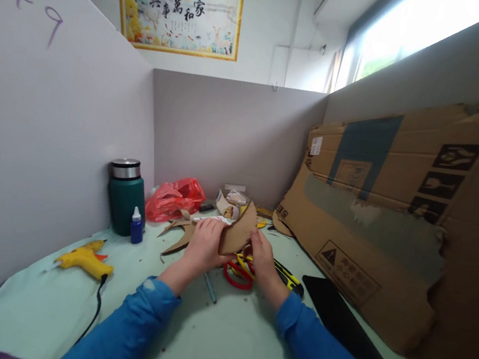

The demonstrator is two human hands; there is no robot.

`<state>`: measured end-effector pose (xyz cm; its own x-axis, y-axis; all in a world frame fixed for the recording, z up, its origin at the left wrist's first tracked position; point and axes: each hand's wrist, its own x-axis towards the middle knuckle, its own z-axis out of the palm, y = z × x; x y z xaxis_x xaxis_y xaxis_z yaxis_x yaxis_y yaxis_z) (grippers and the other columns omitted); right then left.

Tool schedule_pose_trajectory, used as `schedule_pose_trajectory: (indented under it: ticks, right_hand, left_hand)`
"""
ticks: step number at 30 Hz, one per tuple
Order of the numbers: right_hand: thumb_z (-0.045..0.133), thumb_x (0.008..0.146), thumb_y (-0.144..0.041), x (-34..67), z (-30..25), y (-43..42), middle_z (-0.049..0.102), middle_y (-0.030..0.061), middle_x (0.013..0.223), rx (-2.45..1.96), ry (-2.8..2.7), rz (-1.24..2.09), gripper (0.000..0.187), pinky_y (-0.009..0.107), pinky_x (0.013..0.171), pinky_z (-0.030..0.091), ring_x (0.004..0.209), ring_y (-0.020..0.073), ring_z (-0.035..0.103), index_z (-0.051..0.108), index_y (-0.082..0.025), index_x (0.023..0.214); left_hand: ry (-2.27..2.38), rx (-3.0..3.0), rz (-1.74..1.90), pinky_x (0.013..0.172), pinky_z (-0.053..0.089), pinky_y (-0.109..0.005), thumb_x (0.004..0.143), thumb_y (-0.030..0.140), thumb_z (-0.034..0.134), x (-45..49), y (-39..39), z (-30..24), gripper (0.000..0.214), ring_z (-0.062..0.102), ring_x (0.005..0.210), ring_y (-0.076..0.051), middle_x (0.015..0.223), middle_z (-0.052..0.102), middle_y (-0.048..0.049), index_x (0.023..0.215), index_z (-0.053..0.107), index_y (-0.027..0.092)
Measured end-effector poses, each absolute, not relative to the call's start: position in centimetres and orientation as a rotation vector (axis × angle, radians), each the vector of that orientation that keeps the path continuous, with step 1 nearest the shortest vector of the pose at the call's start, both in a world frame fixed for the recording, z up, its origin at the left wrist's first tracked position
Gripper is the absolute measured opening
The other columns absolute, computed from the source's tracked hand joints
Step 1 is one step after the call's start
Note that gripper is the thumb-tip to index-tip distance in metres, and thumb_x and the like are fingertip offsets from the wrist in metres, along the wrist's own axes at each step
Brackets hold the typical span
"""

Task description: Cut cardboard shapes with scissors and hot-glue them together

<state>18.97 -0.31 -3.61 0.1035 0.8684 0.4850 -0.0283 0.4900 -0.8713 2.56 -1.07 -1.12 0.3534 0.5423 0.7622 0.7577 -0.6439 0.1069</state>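
Note:
A curved, pointed piece of brown cardboard is held up over the middle of the table, between both hands. My left hand grips its left side, fingers closed along the edge. On the right edge, my right hand pinches it with closed fingers. Below the hands lie scissors with red handles, partly covered, and a yellow and black utility knife. A bluish pen-like stick rests nearer me. Cut cardboard scraps lie just left of my left hand.
On the left are a yellow glue gun with a black cord, a green bottle and a small blue bottle. A red plastic bag sits behind. Large cardboard leans along the right wall, beside a black flat panel.

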Motion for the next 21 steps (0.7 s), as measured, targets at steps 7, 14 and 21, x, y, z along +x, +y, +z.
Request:
schedule_pose_trajectory:
  ticks: [7, 14, 21]
  right_hand:
    - [0.062, 0.071, -0.053, 18.81, -3.36, -0.26, 0.063, 0.0019, 0.076, -0.838, -1.186, 0.879, 0.041, 0.023, 0.055, 0.041, 0.062, 0.0123, 0.05, 0.061, -0.014, 0.083]
    - [0.063, 0.071, -0.048, 19.63, -3.07, -0.02, 0.061, 0.0014, 0.075, -0.847, -1.054, 0.905, 0.036, 0.024, 0.054, 0.042, 0.064, 0.0133, 0.051, 0.059, -0.014, 0.084]
    - [0.066, 0.069, -0.049, 19.73, -3.06, 0.04, 0.058, -0.003, 0.064, -0.841, -1.03, 0.949, 0.036, 0.022, 0.047, 0.038, 0.054, 0.0101, 0.047, 0.059, -0.016, 0.081]
  left_hand:
    - [-1.108, -2.359, -0.979, 0.096, 0.034, -0.048, 0.053, 0.052, 0.079, 2.48, -0.95, -1.5, 0.08, 0.051, 0.104, -0.032, 0.11, 0.059, -0.0162, 0.117, 0.05, 0.013]
    - [-1.116, -2.382, -0.926, 0.103, 0.025, -0.053, 0.06, 0.053, 0.075, 2.17, -0.95, -1.45, 0.076, 0.05, 0.111, -0.033, 0.114, 0.059, -0.018, 0.12, 0.049, 0.014]
    - [-1.085, -2.378, -0.924, 0.104, 0.026, -0.053, 0.06, 0.048, 0.077, 2.2, -1.25, -1.15, 0.065, 0.052, 0.105, -0.031, 0.106, 0.062, -0.0146, 0.111, 0.054, 0.014]
